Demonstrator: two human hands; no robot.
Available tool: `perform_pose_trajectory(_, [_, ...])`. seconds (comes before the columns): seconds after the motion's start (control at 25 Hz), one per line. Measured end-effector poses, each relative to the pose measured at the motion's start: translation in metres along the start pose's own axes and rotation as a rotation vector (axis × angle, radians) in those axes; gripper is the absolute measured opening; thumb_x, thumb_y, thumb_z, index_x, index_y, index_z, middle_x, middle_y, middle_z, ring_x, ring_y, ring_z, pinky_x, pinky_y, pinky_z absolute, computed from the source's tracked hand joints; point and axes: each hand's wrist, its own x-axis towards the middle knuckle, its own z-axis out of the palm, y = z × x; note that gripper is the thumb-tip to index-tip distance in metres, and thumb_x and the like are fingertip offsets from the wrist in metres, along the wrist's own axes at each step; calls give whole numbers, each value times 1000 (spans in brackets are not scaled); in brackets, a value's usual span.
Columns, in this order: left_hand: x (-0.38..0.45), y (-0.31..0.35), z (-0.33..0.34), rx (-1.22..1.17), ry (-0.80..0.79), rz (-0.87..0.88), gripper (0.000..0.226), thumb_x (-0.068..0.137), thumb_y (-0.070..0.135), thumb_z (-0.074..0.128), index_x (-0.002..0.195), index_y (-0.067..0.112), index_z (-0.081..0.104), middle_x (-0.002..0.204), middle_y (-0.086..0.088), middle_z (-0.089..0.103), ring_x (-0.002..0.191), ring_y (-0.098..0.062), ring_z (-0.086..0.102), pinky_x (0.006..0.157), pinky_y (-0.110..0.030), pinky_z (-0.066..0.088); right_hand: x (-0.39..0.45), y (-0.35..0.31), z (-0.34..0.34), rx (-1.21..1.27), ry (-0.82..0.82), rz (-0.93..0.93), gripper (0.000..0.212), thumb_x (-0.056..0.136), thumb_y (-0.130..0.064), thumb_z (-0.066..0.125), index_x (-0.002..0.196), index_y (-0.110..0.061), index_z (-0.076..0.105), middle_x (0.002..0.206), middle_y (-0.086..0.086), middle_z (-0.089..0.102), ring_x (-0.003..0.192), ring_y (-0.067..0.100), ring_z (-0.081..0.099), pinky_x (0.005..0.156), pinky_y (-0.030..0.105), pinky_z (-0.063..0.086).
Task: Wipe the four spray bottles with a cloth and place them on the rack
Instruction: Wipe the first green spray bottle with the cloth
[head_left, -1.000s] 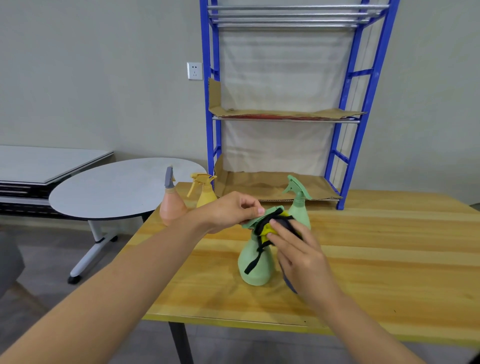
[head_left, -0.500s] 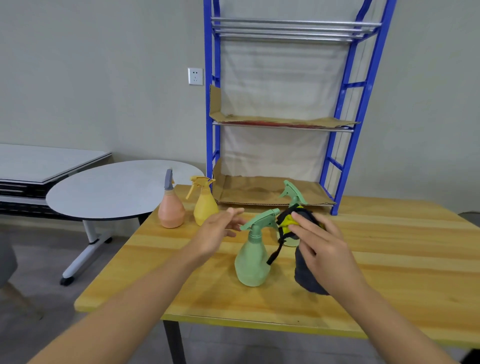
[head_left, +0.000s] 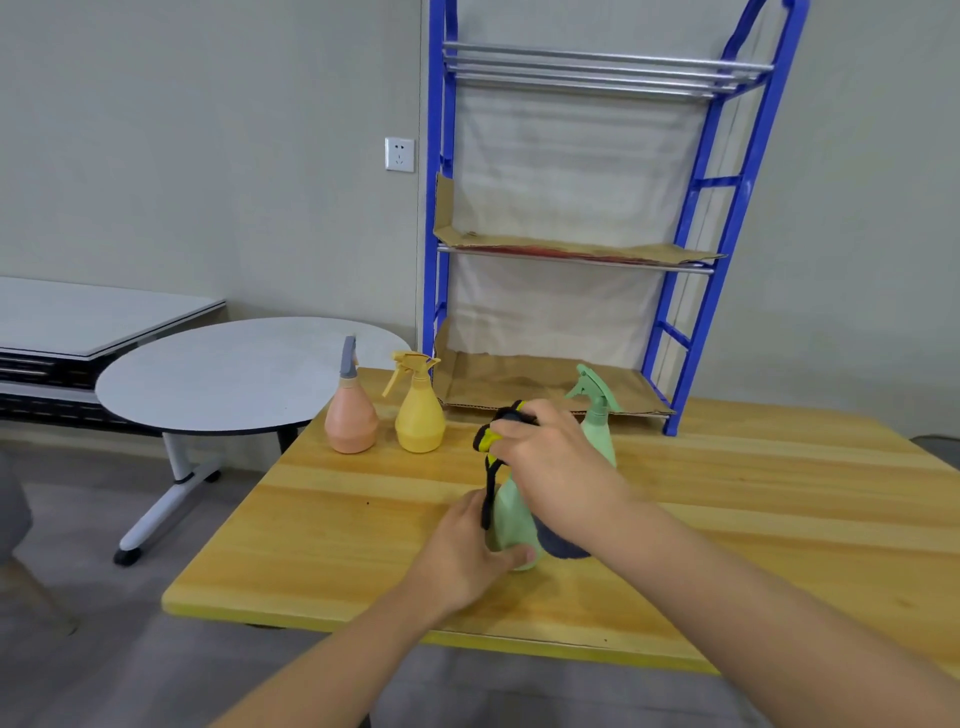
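A green spray bottle (head_left: 511, 514) stands near the front of the wooden table (head_left: 337, 519). My left hand (head_left: 467, 553) grips its base. My right hand (head_left: 550, 462) presses a dark cloth with yellow trim (head_left: 493, 434) over the bottle's spray head, which is hidden. A second green spray bottle (head_left: 597, 415) stands just behind my right hand. A pink bottle with a grey head (head_left: 350, 418) and a yellow bottle (head_left: 420, 415) stand side by side at the table's back left. The blue rack (head_left: 691, 291) stands at the back of the table.
Cardboard sheets line the rack's bottom shelf (head_left: 519, 379) and middle shelf (head_left: 571, 252). A round grey table (head_left: 223, 374) on wheels stands left of the wooden table. A wall socket (head_left: 399, 154) is beside the rack.
My left hand dropped from beside the spray head to grip the bottle's base. My right hand brought the cloth from the right over the top of the bottle.
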Motion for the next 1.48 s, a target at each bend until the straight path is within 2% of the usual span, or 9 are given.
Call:
perform_pose_trajectory(0.16, [0,-3,1,78,-25,37,80,75,55,77,143,31,43,127,20,49,121,-5,49,100,-22,41,-6,26,-5,55,44,104,33,80,4,64,105,-15,75,119,0,67,115,37,48,93,44,47])
perform_pose_trajectory(0.36, [8,5,-6,66,-82,-58,92,73,65,74,149,29,36,136,14,50,124,-9,51,103,-29,45,-55,78,-10,132,129,389,39,89,4,56,116,-18,73,132,-2,63,121,27,45,100,32,39])
perform_pose_trajectory(0.44, [15,21,-11,-84,-134,-92,85,78,64,73,149,33,37,132,17,53,121,-8,55,101,-30,48,-84,81,3,191,55,367,40,91,1,56,120,-22,71,139,-8,58,127,23,42,104,32,37])
perform_pose_trajectory(0.6, [37,37,-17,-204,-188,-109,42,89,52,70,121,27,63,114,8,72,103,-10,70,97,-44,57,-124,63,31,373,26,306,42,93,-1,57,124,-26,68,139,-23,49,129,10,39,103,16,29])
perform_pose_trajectory(0.76, [39,56,-16,-593,-125,-245,35,94,46,66,115,18,64,107,-4,75,100,-21,73,96,-45,57,-136,33,45,566,241,369,47,85,7,65,119,-25,71,135,-25,52,124,1,43,101,5,31])
perform_pose_trajectory(1.0, [42,89,-22,-826,-41,-279,27,97,40,64,109,15,64,83,-3,74,80,-20,72,75,-37,58,-133,-9,43,624,506,274,41,86,-2,63,122,-20,70,139,-16,56,127,12,49,104,18,41])
perform_pose_trajectory(1.12, [40,93,-30,-838,-94,-346,36,96,45,63,115,14,63,97,-10,76,90,-25,73,86,-43,59,-134,-10,46,560,521,176,40,86,-1,64,122,-18,70,141,-14,55,128,14,48,107,20,39])
perform_pose_trajectory(1.28, [26,97,-41,-1037,-307,-419,29,99,30,51,114,7,59,101,-17,73,97,-34,69,96,-50,53,-127,9,40,639,523,446,44,87,3,67,124,-23,68,138,-27,50,131,15,49,109,12,33])
perform_pose_trajectory(1.48, [25,96,-46,-1049,-320,-367,42,94,23,64,130,1,57,121,-20,70,113,-33,68,98,-50,54,-130,6,32,685,534,448,43,90,1,66,124,-26,68,137,-26,52,134,10,46,108,10,31])
